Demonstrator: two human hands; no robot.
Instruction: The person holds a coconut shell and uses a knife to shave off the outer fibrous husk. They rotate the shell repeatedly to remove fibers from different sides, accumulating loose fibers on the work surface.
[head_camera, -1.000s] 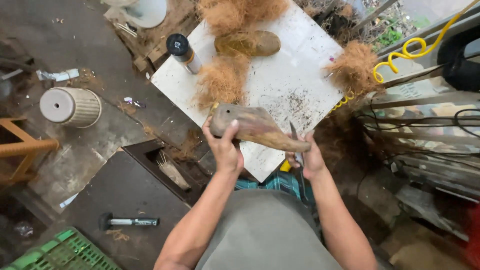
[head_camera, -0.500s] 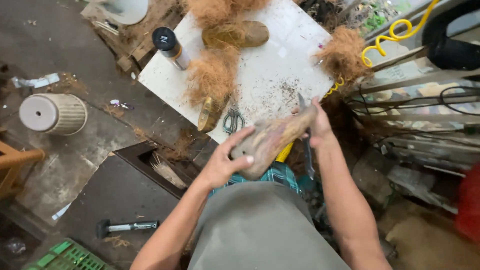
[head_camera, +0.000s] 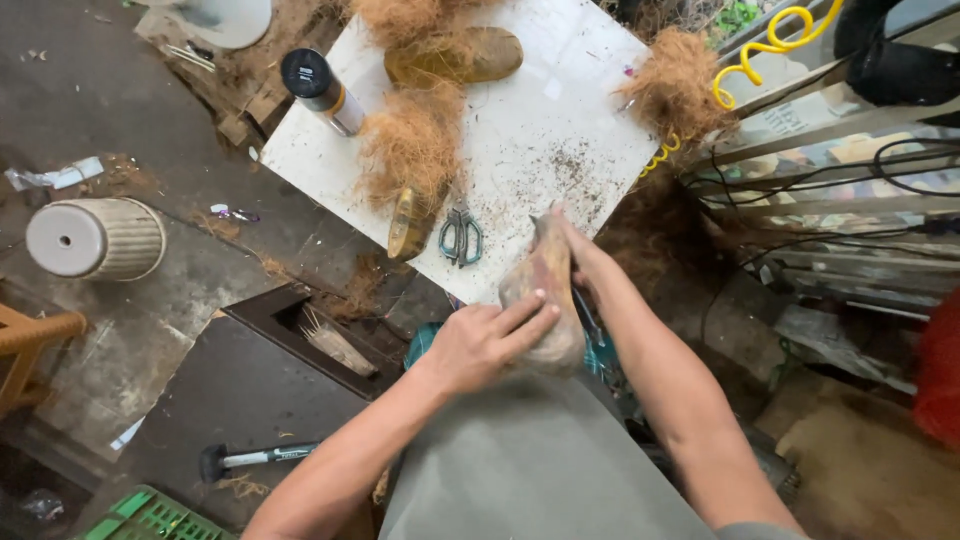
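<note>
My left hand (head_camera: 482, 340) presses on the near side of a long tan wooden piece (head_camera: 545, 290) that stands on end over my lap. My right hand (head_camera: 580, 255) grips its far upper end, with a thin dark tool partly hidden beside the fingers. Just beyond lies a white board (head_camera: 540, 120) with clumps of brown coconut fibre (head_camera: 415, 140), a pair of small scissors (head_camera: 460, 237) and a short wooden block (head_camera: 408, 222) near its front edge. Another oval wooden piece (head_camera: 465, 57) rests at the board's far side.
A spray can (head_camera: 322, 92) stands on the board's left corner. An overturned ribbed white pot (head_camera: 95, 238), a hammer (head_camera: 255, 459), a dark box (head_camera: 290, 330) and a green crate (head_camera: 150, 515) lie on the floor at left. Cables and a yellow coiled hose (head_camera: 760, 45) crowd the right.
The wooden piece has turned from lying across the board edge to standing on end over my lap. My left hand slid along it. The scissors and block came into view.
</note>
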